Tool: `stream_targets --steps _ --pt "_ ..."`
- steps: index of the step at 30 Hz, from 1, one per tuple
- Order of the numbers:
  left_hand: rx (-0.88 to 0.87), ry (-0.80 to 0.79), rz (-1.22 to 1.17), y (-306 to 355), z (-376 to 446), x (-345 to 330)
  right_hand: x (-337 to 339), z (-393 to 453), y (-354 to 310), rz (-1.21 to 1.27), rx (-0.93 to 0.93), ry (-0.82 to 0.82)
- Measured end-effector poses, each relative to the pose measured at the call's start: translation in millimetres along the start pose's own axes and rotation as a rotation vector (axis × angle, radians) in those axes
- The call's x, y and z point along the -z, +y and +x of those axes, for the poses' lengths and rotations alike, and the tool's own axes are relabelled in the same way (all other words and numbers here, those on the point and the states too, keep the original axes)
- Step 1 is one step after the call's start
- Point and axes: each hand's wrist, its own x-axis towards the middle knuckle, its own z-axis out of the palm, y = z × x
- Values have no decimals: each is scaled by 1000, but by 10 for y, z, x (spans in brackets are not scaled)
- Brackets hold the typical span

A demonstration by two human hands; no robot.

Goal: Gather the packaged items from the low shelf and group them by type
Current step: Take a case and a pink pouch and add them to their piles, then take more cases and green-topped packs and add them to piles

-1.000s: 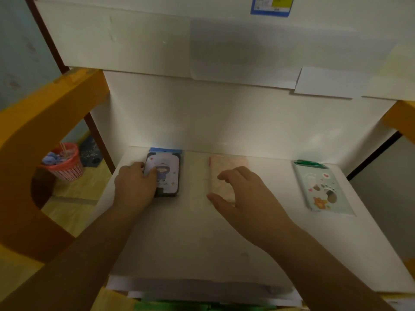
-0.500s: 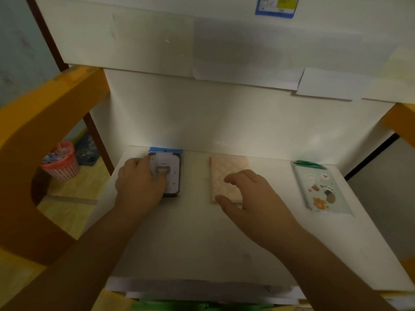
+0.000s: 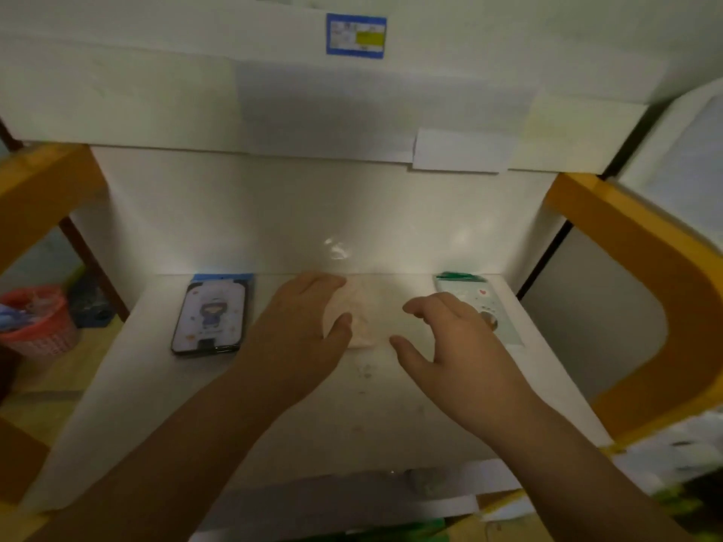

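The pink pack [image 3: 367,318] lies flat mid-shelf [image 3: 274,404], long side pointing to 12 o'clock, with the left hand [image 3: 297,330] resting on its 9 o'clock edge, fingers straight, and the right hand [image 3: 454,346] just at 3 o'clock, fingers loose, holding nothing.
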Motion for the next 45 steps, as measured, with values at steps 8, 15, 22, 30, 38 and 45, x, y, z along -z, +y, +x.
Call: stream_targets --steps 8,15,22,30,38,45 --pt "-149 27 -10 1088 -109 -212 649 -606 607 -15 -62 126" --pt "-199 36 23 2039 -316 -518 1276 -1337 1232 -70 -96 209" --pt "-222 51 55 2965 -567 -843 1823 -2034 1905 -153 -166 254" --pt "-325 -4 108 3824 -704 -1315 2255 -2613 2604 -187 -287 272" --pt "-401 -60 82 4373 -313 -1888 2426 -2697 3184 -231 -374 260" --pt "-423 -156 -45 4765 241 -2633 2607 -2459 3892 -317 -459 207"
